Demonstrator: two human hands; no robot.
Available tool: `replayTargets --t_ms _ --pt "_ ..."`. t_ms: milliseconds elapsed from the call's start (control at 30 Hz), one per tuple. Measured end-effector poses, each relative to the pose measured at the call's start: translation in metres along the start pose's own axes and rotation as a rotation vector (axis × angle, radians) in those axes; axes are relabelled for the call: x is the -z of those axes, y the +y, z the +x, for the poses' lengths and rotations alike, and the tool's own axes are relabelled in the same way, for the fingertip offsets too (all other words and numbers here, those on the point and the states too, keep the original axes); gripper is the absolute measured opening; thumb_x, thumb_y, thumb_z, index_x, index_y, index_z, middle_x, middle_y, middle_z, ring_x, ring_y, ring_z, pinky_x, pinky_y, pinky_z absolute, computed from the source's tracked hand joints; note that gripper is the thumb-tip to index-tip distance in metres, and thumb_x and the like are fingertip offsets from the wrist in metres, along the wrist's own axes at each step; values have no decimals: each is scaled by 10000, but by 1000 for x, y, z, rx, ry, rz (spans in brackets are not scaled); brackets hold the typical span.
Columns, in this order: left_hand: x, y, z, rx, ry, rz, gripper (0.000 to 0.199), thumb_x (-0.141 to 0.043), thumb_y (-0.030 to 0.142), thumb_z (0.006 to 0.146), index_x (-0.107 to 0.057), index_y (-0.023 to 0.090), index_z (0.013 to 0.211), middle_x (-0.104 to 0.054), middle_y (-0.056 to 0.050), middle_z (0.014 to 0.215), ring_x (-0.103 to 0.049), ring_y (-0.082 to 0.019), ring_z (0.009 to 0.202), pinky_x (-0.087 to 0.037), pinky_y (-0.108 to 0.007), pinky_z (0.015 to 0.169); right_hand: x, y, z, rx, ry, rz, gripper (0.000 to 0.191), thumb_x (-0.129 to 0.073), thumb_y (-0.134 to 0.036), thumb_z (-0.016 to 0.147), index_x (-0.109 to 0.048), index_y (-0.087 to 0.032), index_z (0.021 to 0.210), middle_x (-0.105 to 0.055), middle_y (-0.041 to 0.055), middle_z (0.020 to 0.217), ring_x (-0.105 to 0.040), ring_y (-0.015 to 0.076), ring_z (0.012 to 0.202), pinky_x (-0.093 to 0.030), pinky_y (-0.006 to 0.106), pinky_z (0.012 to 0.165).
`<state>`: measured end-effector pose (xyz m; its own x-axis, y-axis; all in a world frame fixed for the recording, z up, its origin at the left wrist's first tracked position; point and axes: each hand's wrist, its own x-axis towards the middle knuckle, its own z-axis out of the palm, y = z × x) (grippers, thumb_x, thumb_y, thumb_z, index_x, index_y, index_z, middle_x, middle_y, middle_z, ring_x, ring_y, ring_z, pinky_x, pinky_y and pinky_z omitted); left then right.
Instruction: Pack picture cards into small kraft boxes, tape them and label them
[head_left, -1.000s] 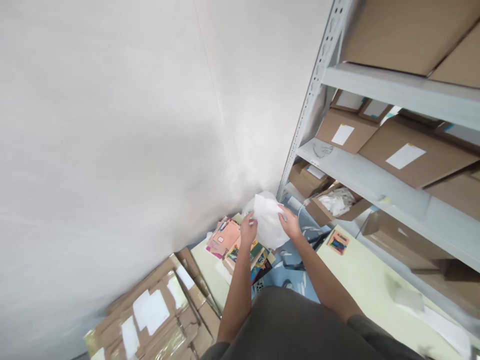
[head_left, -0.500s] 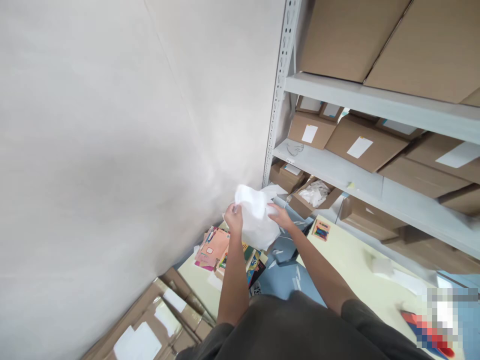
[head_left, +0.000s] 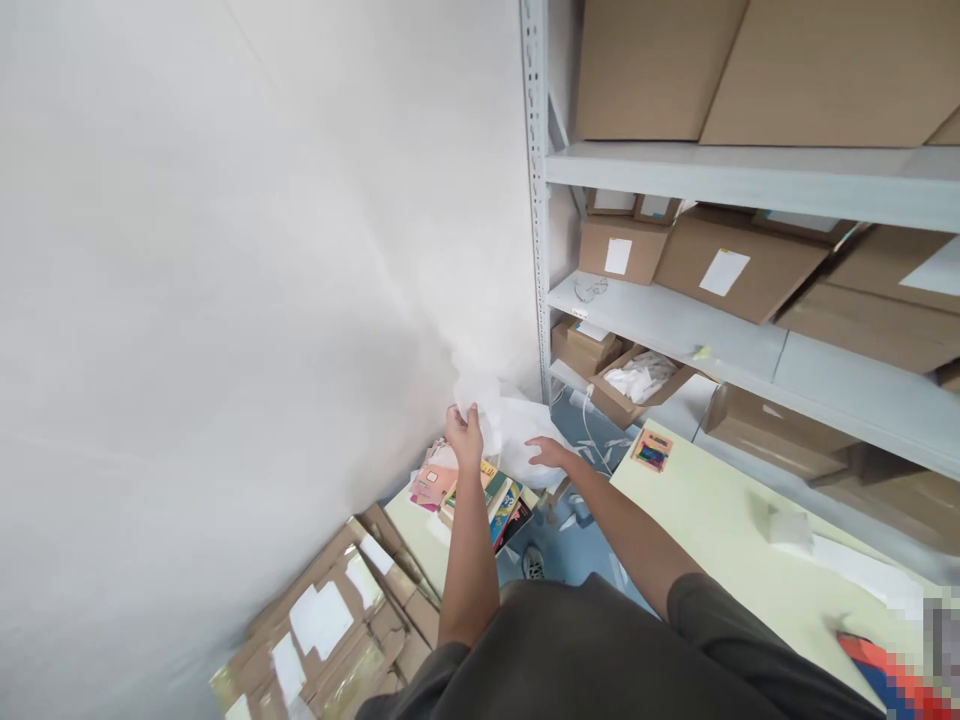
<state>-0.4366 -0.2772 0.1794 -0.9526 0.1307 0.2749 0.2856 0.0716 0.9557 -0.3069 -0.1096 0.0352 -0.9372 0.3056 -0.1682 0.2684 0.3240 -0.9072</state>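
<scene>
My left hand (head_left: 465,436) is closed, its thumb and fingers pinching a thin white sheet (head_left: 480,392) that stands up against the pale wall; whether it is plastic or paper I cannot tell. To the right, my right hand (head_left: 547,452) reaches in with fingers apart and holds nothing. Behind that hand lies a larger white bag-like heap (head_left: 521,420), and I cannot tell whether the fingertips touch it. Just below my left hand is a pile of books (head_left: 487,495), with pinkish booklets (head_left: 435,478) beside it.
Grey shelving (head_left: 675,330) with cardboard boxes (head_left: 626,248) rises on the right. An open box (head_left: 641,385) holds crumpled white material. A pale yellow table (head_left: 720,510) bears a small colourful card (head_left: 651,450). Flattened cardboard (head_left: 337,625) lies at lower left; white scraps litter the blue floor (head_left: 562,560).
My right hand has let go of the white sheet and moved slightly lower. The left hand still pinches it, now nearer the wall. The view has shifted and tilted.
</scene>
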Motion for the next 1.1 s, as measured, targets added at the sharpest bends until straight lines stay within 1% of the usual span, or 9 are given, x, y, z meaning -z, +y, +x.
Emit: replayTargets --t_ms 100,233,367,533,733,800,933,1000,1100 --pt "-10 22 -24 35 -53 -96 335 -734 477 910 -686 197 1088 -768 -84 1053 -721 -222 1064 -552 -320 942 15 -6 -26 -14 64 123 585 -956 -407 616 -797 -213 1146 -737 120 1294 -529 392 1393 -386 450 1201" --pt "-38 49 -62 240 -169 -256 414 -782 490 884 -731 171 1144 -776 -115 1147 -740 -242 1079 -599 -319 857 39 -16 -64 47 114 353 838 -956 -518 612 -691 -257 1363 -629 110 1489 -470 374 1459 -407 474 1192" --pt "-96 72 -118 400 -387 -396 415 -803 482 879 -761 136 1103 -786 -132 1123 -762 -256 1013 -631 -352 844 59 -16 -111 136 112 511 1063 -985 -546 550 -558 -332 1501 -533 112 1588 -451 366 1489 -411 544 1185" --pt "-180 112 -202 591 -587 -574 273 -824 322 885 -759 144 1081 -788 -121 1151 -731 -263 1181 -590 -395 1046 90 10 -185 155 315 655 1103 -980 -528 574 -481 -362 1544 -561 109 1554 -517 365 1431 -397 607 1177" --pt "-252 157 -293 739 -804 -738 169 -774 196 905 -753 168 1070 -767 -107 1256 -656 -260 1335 -527 -432 1157 147 47 -284 321 694 757 871 -885 -451 713 -516 -338 1495 -597 75 1518 -608 289 1312 -468 489 1141" --pt "-269 168 -322 760 -879 -747 209 -791 207 892 -751 170 1094 -764 -111 1266 -645 -273 1353 -517 -447 1170 166 59 -310 273 891 742 749 -820 -460 754 -561 -296 1438 -649 84 1449 -647 281 1237 -506 461 1094" --pt "-289 187 -362 781 -960 -781 241 -798 224 886 -741 195 1119 -771 -101 1248 -636 -269 1370 -524 -440 1166 194 89 -350 -85 1266 558 594 -712 -493 759 -648 -224 1285 -759 94 1190 -700 282 1013 -561 463 980" --pt "-292 191 -366 755 -968 -836 274 -785 229 892 -738 217 1162 -759 -89 1294 -620 -264 1389 -531 -433 1158 201 102 -364 -217 1319 451 577 -693 -506 741 -675 -217 1240 -774 88 1117 -707 280 942 -575 455 931" --pt "-288 190 -349 707 -953 -894 335 -779 256 892 -734 227 1223 -726 -89 1379 -593 -268 1419 -517 -430 1173 203 117 -376 -265 1290 386 527 -693 -539 724 -721 -214 1139 -788 84 1028 -720 288 907 -590 421 861"
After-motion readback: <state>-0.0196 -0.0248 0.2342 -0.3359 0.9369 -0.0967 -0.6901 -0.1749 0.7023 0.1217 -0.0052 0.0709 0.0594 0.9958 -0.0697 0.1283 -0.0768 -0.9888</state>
